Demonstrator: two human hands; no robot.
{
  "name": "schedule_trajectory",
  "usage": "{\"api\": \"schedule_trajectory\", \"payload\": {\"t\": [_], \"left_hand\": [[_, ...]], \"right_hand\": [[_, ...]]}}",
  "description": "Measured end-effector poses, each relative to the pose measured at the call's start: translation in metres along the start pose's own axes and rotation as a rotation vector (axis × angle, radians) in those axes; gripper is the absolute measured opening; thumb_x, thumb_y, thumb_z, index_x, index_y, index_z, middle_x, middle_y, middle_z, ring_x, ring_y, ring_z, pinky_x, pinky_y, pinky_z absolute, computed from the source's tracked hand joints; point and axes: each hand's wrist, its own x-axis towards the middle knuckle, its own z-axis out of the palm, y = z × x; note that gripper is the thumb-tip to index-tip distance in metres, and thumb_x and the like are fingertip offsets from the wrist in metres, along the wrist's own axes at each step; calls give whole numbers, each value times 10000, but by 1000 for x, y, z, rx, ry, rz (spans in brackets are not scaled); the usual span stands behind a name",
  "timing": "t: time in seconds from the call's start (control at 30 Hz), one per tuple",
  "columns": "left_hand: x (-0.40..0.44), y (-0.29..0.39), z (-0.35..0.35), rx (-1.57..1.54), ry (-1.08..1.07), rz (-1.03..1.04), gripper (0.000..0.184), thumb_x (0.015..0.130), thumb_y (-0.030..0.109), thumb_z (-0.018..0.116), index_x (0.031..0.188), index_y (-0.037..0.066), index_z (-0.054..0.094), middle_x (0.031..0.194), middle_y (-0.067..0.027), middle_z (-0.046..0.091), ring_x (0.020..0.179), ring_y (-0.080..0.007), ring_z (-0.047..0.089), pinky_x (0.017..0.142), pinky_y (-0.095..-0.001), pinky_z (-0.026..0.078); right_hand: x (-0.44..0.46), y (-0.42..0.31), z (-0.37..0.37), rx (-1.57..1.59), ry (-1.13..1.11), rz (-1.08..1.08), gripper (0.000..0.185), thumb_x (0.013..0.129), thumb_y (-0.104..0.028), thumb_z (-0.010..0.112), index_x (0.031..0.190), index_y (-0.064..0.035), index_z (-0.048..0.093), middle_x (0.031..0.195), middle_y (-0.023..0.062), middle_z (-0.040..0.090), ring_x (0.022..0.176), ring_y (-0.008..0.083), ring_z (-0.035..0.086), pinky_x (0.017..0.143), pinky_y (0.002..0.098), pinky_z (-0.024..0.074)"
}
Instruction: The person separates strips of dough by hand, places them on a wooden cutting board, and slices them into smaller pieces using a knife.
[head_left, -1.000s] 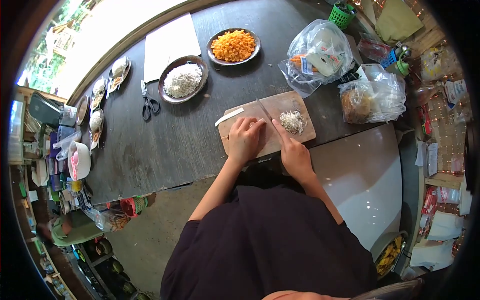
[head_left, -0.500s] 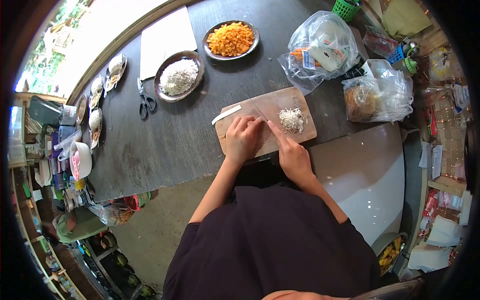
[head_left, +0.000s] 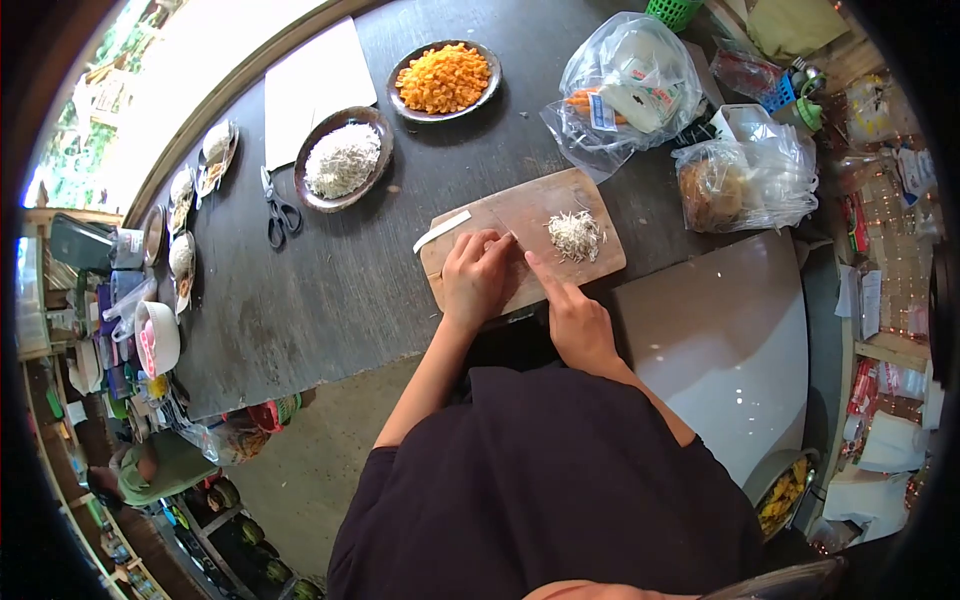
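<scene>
A wooden cutting board (head_left: 600,200) lies at the table's near edge. My right hand (head_left: 582,325) is closed on a knife (head_left: 507,222), its index finger stretched along the thin blade; the handle is hidden in the palm. Left of the blade, my left hand (head_left: 474,285) rests on the board with curled fingers pinched together. What those fingers hold is too hidden to make out. A pale white strip (head_left: 442,230) lies on the board beyond the left hand. To the right of the knife sits a small heap of fine white shreds (head_left: 575,237).
Beyond the board stand a bowl of white shreds (head_left: 342,160) and a plate of orange cubes (head_left: 445,80). Scissors (head_left: 282,215) and a white sheet (head_left: 315,90) lie leftward. Plastic bags (head_left: 630,85) occupy the right. A person in green (head_left: 165,470) is at far left.
The view has turned slightly, so the tabletop things appear shifted left. The right hand and knife have shifted slightly relative to the left fingertips. The shred heap looks much the same.
</scene>
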Motion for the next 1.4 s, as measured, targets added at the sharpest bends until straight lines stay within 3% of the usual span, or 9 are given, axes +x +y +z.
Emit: {"api": "schedule_trajectory", "payload": {"t": [0.53, 0.6, 0.83, 1.03, 1.4], "left_hand": [[2, 1, -3, -1, 9, 12, 266, 754, -5, 669, 1004, 60, 734, 994, -51, 662, 854, -245, 622, 755, -364, 538], [1, 1, -3, -13, -32, -50, 182, 800, 1, 706, 973, 46, 739, 1007, -71, 681, 908, -267, 642, 805, -381, 540], [-1, -1, 0, -16, -14, -35, 158, 799, 5, 709, 949, 45, 735, 1003, -73, 681, 909, -269, 643, 795, -379, 539], [0, -1, 1, 12, 22, 4, 234, 756, -4, 680, 975, 53, 740, 996, -60, 672, 850, -255, 626, 751, -373, 542], [-1, -2, 2, 11, 22, -20, 178, 807, 15, 717, 976, 60, 756, 988, -56, 684, 877, -255, 641, 781, -370, 541]], "right_hand": [[-1, -5, 4, -101, -21, 17, 840, 872, 26, 527, 1604, -298, 272, 847, 189, 609, 674, 348, 695, 640, 449, 583], [-1, -5, 6, -128, -23, 14, 836, 872, 22, 527, 1603, -295, 276, 832, 183, 609, 662, 340, 694, 628, 443, 582], [2, -3, 9, -132, 4, 11, 828, 871, 15, 529, 1597, -303, 289, 822, 170, 610, 658, 333, 694, 620, 433, 585], [5, 1, -1, -106, -14, 2, 811, 873, 13, 525, 1590, -296, 307, 826, 176, 621, 674, 342, 695, 641, 441, 585], [2, -1, 2, 8, -2, 13, 772, 884, 18, 494, 1581, -269, 333, 809, 212, 620, 723, 385, 697, 686, 489, 573]]}}
